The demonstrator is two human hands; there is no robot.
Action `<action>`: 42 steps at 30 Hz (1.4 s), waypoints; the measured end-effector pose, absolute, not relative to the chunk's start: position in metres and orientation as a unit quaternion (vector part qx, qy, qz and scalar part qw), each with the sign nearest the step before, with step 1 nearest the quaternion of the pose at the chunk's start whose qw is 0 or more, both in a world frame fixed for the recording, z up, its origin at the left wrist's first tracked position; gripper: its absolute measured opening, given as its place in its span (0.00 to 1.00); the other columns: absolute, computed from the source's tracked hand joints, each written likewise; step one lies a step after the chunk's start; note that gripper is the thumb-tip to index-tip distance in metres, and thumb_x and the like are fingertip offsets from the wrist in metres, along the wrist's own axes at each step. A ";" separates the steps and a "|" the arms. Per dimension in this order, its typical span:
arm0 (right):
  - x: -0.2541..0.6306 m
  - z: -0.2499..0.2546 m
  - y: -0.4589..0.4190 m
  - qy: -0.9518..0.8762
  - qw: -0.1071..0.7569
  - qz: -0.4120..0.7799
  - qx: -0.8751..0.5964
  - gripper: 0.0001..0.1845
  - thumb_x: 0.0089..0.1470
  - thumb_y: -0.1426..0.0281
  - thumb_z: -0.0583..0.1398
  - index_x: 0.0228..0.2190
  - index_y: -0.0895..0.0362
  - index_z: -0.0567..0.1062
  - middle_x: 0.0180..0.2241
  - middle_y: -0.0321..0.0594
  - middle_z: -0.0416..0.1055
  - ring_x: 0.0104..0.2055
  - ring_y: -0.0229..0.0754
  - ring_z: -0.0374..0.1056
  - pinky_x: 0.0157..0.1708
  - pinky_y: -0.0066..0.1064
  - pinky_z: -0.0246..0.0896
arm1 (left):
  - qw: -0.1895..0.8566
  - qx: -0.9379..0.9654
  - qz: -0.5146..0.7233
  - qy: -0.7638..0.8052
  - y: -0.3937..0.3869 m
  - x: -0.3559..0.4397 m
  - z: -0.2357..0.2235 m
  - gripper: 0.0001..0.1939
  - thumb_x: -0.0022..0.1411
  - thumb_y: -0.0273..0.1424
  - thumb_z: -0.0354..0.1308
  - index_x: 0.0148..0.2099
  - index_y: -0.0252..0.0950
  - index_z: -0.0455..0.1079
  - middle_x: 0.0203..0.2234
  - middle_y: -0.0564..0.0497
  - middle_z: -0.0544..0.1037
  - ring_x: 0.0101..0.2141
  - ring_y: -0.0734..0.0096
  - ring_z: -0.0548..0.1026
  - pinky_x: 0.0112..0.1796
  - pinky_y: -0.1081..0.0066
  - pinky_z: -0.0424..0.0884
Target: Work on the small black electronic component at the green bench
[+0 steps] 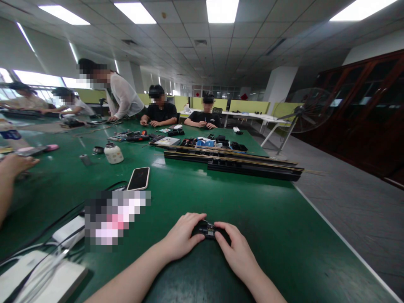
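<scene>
Near the front of the green table (176, 185), a small black device (207, 230) lies between my two hands, with a lighter, metallic-looking part on its upper face. My left hand (184, 235) grips its left end, thumb in front and fingers behind. On the opposite end, the thumb and forefinger of my right hand (232, 242) close around its edge. My fingertips cover both ends, and the exact kind of device is too small to make out.
A phone (139, 179) lies ahead on the left, near white adapters and cables (44, 269). Behind it stands a jar (112, 153). Long black rails with thin rods (252, 168) cross the table's far right. Another person's hand (15, 166) reaches in at left; several people sit beyond.
</scene>
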State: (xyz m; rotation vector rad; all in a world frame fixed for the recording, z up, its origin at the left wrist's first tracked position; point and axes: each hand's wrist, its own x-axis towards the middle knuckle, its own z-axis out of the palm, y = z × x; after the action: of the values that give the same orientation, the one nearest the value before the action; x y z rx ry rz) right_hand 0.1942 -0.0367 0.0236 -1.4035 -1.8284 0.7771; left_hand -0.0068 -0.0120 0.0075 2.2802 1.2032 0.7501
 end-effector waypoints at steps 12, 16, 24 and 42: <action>0.194 0.022 -0.037 -0.719 0.327 0.293 -0.538 0.12 0.45 0.70 0.60 0.36 0.52 0.75 0.45 0.43 0.71 0.50 0.47 0.64 0.53 0.42 0.56 | 0.231 0.832 0.256 0.434 -0.013 -0.005 0.014 0.27 0.55 0.30 0.62 0.56 0.43 0.60 0.48 0.49 0.71 0.48 0.60 0.67 0.49 0.60 0.62; 0.194 0.022 -0.038 -0.727 0.316 0.285 -0.539 0.11 0.44 0.71 0.61 0.34 0.52 0.76 0.44 0.42 0.71 0.50 0.47 0.64 0.52 0.41 0.56 | 0.230 0.833 0.259 0.431 -0.013 -0.005 0.013 0.26 0.54 0.30 0.62 0.55 0.42 0.61 0.47 0.49 0.72 0.47 0.60 0.67 0.48 0.61 0.62; 0.194 0.023 -0.038 -0.740 0.305 0.275 -0.532 0.10 0.46 0.71 0.60 0.34 0.52 0.76 0.44 0.41 0.72 0.50 0.47 0.64 0.51 0.40 0.56 | 0.227 0.835 0.259 0.429 -0.013 -0.005 0.014 0.26 0.54 0.30 0.63 0.55 0.42 0.62 0.47 0.49 0.72 0.47 0.60 0.68 0.48 0.61 0.63; 0.196 0.017 -0.033 -0.683 0.370 0.342 -0.529 0.09 0.45 0.69 0.61 0.33 0.53 0.75 0.43 0.42 0.72 0.48 0.47 0.65 0.52 0.40 0.55 | 0.226 0.833 0.255 0.436 -0.013 -0.005 0.015 0.26 0.53 0.29 0.63 0.54 0.41 0.62 0.46 0.49 0.72 0.47 0.61 0.67 0.48 0.62 0.62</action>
State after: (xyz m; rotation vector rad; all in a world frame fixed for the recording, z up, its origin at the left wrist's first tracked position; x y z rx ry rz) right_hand 0.1960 -0.0329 0.0167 -1.3566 -1.7532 0.8783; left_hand -0.0045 -0.0134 0.0152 2.2974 1.2014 0.7025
